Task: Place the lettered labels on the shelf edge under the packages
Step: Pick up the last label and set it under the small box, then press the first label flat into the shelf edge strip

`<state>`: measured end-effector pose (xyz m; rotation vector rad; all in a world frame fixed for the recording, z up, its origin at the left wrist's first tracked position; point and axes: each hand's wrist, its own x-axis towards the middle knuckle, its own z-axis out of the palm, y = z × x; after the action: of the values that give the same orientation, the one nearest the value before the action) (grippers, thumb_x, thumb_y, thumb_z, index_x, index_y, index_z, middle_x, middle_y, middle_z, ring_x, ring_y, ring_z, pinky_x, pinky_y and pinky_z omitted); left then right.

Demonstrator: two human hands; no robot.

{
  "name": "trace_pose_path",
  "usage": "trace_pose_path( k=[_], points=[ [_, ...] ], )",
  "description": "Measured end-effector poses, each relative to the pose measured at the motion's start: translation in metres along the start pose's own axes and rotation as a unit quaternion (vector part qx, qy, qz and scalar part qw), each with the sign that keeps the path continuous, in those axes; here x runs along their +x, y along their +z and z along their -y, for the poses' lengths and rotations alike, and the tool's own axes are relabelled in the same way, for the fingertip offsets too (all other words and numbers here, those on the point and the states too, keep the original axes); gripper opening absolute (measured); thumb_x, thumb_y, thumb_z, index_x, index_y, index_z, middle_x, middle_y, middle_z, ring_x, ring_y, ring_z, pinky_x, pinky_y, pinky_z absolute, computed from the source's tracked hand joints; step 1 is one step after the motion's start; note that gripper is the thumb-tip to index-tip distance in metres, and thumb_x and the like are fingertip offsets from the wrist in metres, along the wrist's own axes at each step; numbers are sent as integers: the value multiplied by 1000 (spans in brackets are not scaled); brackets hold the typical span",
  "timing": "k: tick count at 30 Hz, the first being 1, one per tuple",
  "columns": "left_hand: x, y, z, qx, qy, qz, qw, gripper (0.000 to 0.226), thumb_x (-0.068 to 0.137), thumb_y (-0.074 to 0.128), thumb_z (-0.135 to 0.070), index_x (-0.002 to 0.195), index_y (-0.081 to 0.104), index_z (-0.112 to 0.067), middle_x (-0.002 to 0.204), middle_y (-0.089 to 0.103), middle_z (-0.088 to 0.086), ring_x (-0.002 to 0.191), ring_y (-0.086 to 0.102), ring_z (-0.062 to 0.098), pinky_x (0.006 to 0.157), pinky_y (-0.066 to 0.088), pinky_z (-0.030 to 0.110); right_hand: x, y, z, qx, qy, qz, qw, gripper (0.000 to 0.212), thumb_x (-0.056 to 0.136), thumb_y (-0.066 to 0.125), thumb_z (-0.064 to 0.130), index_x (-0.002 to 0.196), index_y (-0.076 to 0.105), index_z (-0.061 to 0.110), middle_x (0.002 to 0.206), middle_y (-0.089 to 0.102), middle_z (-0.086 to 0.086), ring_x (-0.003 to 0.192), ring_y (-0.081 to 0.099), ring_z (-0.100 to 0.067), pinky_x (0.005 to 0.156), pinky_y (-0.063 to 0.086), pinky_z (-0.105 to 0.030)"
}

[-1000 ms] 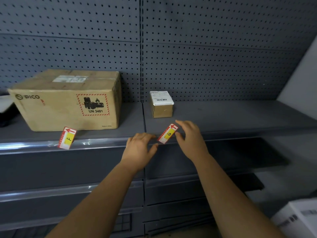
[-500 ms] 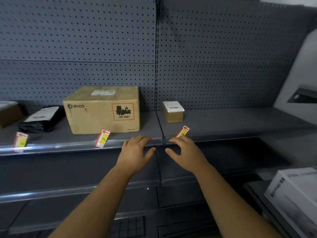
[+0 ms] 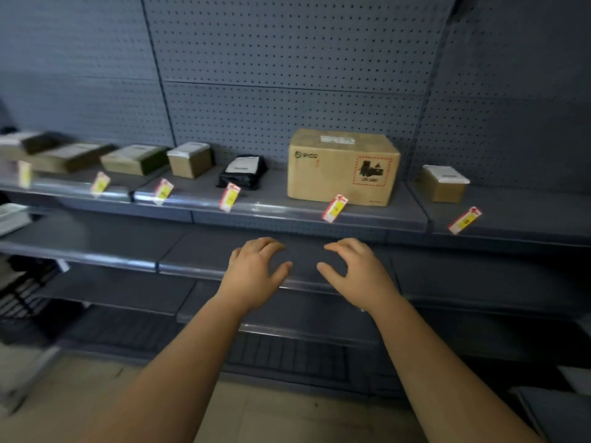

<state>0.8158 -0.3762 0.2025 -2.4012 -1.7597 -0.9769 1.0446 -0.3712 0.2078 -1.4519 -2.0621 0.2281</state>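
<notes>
- Right now I see both hands held out in front of the shelving, below the shelf edge (image 3: 287, 215) that carries the labels, touching nothing.
- My left hand (image 3: 256, 273) is empty, fingers loosely curled and spread, thumb pointing toward the other hand.
- My right hand (image 3: 355, 273) mirrors it: empty, fingers apart and bent, thumb inward, a gap between the two hands.
- Six red-and-yellow labels stand along the shelf edge, each tilted; the letters are too blurred for me to read.
- The rightmost label (image 3: 465, 220) sits below and just right of a small box with a white top (image 3: 443, 183).
- The next label (image 3: 334, 208) sits under the front of the large cardboard box (image 3: 343, 167), which bears a red-bordered hazard mark.
- A third label (image 3: 229, 197) stands in front of the black bag (image 3: 243, 172).
- A fourth label (image 3: 163, 191) stands below and left of a small tan box (image 3: 190, 159).
- A fifth label (image 3: 100, 184) stands in front of a flat dark-sided package (image 3: 134, 158).
- A sixth label (image 3: 24, 174) at the far left stands before more flat packages (image 3: 48, 151), badly smeared there.
- The lower shelf (image 3: 128, 247) lies behind my hands, with a white item (image 3: 11, 217) at its left end.
</notes>
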Motion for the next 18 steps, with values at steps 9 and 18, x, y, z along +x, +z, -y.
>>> trace_pose_path(
  k=[9, 18],
  points=[
    [-46, -57, 111, 32, -91, -48, 994, 43, 88, 53, -48, 124, 54, -24, 128, 52, -5, 122, 43, 16, 101, 30, 39, 55, 89, 105, 20, -92, 70, 993, 48, 89, 55, 54, 130, 54, 30, 127, 47, 12, 119, 42, -9, 99, 41, -34],
    [-53, -108, 258, 109, -183, -32, 977, 42, 89, 48, -52, 123, 53, -29, 129, 51, -10, 123, 41, 14, 101, 30, 38, 147, 207, 187, 63, -162, 143, 974, 49, 91, 53, 52, 134, 50, 29, 132, 45, 11, 125, 39, -11, 103, 38, -34]
  ],
)
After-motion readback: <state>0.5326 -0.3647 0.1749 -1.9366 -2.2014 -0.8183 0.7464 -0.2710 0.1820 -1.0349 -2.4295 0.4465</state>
